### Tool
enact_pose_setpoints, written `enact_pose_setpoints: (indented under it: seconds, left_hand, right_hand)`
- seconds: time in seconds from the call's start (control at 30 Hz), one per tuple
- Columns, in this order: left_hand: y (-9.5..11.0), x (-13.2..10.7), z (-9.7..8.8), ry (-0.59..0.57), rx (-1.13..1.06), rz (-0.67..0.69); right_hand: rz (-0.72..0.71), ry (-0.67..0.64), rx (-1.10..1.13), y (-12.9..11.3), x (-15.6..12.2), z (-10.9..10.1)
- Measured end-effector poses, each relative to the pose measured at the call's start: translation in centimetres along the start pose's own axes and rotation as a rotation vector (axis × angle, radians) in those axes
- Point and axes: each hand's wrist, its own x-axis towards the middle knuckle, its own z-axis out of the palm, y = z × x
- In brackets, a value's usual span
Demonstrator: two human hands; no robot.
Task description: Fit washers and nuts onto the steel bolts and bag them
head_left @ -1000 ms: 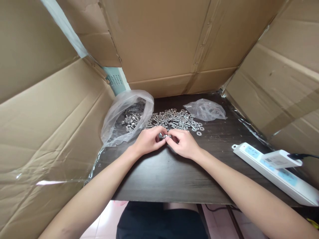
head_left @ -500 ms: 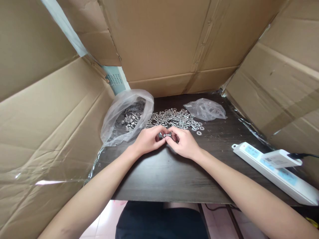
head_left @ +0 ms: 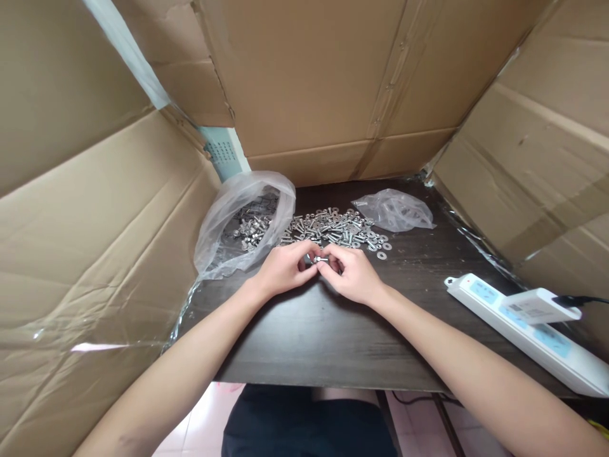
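Just in front of a heap of loose hardware, my left hand (head_left: 285, 268) and my right hand (head_left: 351, 273) meet with their fingertips together. Between them is a small silver bolt (head_left: 321, 259), lying roughly level, with what looks like a nut or washer on it. Both hands pinch it, the left from one end and the right from the other. Fingers cover part of the bolt, so its full shape is hidden. Behind the hands spreads the pile of bolts, nuts and flat washers (head_left: 335, 227).
A clear plastic bag (head_left: 209, 244) holding metal fasteners lies open at left. A smaller crumpled bag (head_left: 397, 211) rests behind at right. The white power strip (head_left: 528, 336) with a plugged-in adapter lies along the right. Cardboard walls (head_left: 323, 76) enclose the dark table (head_left: 295, 343).
Both hands stay in nearly the same place, still pinching the bolt. The fingers have shifted slightly and a little more of the bolt shows. The whole view has moved very slightly.
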Motion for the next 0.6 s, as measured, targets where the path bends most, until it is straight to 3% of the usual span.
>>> enact_pose_setpoints:
  seconds: [0.6]
  left_hand:
    - [-0.01, 0.03, 0.01, -0.001, -0.006, 0.001]
  right_hand:
    - [-0.011, -0.019, -0.037, 0.03, 0.09, -0.02]
